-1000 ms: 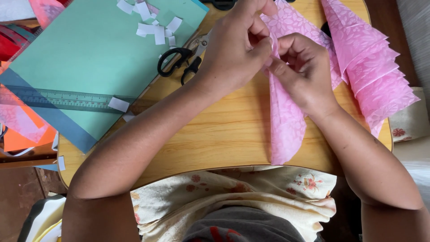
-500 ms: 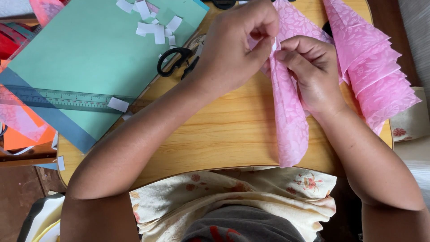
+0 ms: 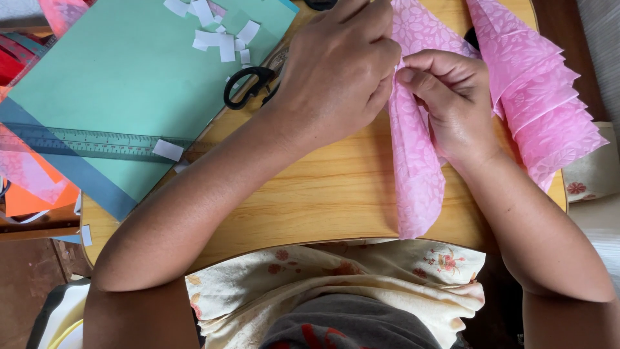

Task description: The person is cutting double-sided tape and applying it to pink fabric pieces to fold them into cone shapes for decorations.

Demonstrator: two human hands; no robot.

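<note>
Both hands meet over a folded sheet of pink embossed paper [image 3: 416, 174] that lies on a small wooden table [image 3: 323, 194] and hangs toward its near edge. My left hand [image 3: 339, 68] pinches the paper's upper part from the left. My right hand [image 3: 449, 103] pinches the same fold from the right, thumb against the left fingers. To the right lies a pleated pink paper fan [image 3: 546, 106], its folds spread out beside my right wrist.
Black-handled scissors [image 3: 248, 84] lie just left of my left hand. A large teal sheet [image 3: 129, 84] covers the table's left part, with a clear ruler [image 3: 84, 143] and several small white paper strips [image 3: 216, 32] on it. Orange and pink sheets [image 3: 32, 187] stick out at far left.
Both hands shifted slightly toward the near side along the pink paper, and the fold between the fingers has tightened. The fan and the scissors stayed put.
</note>
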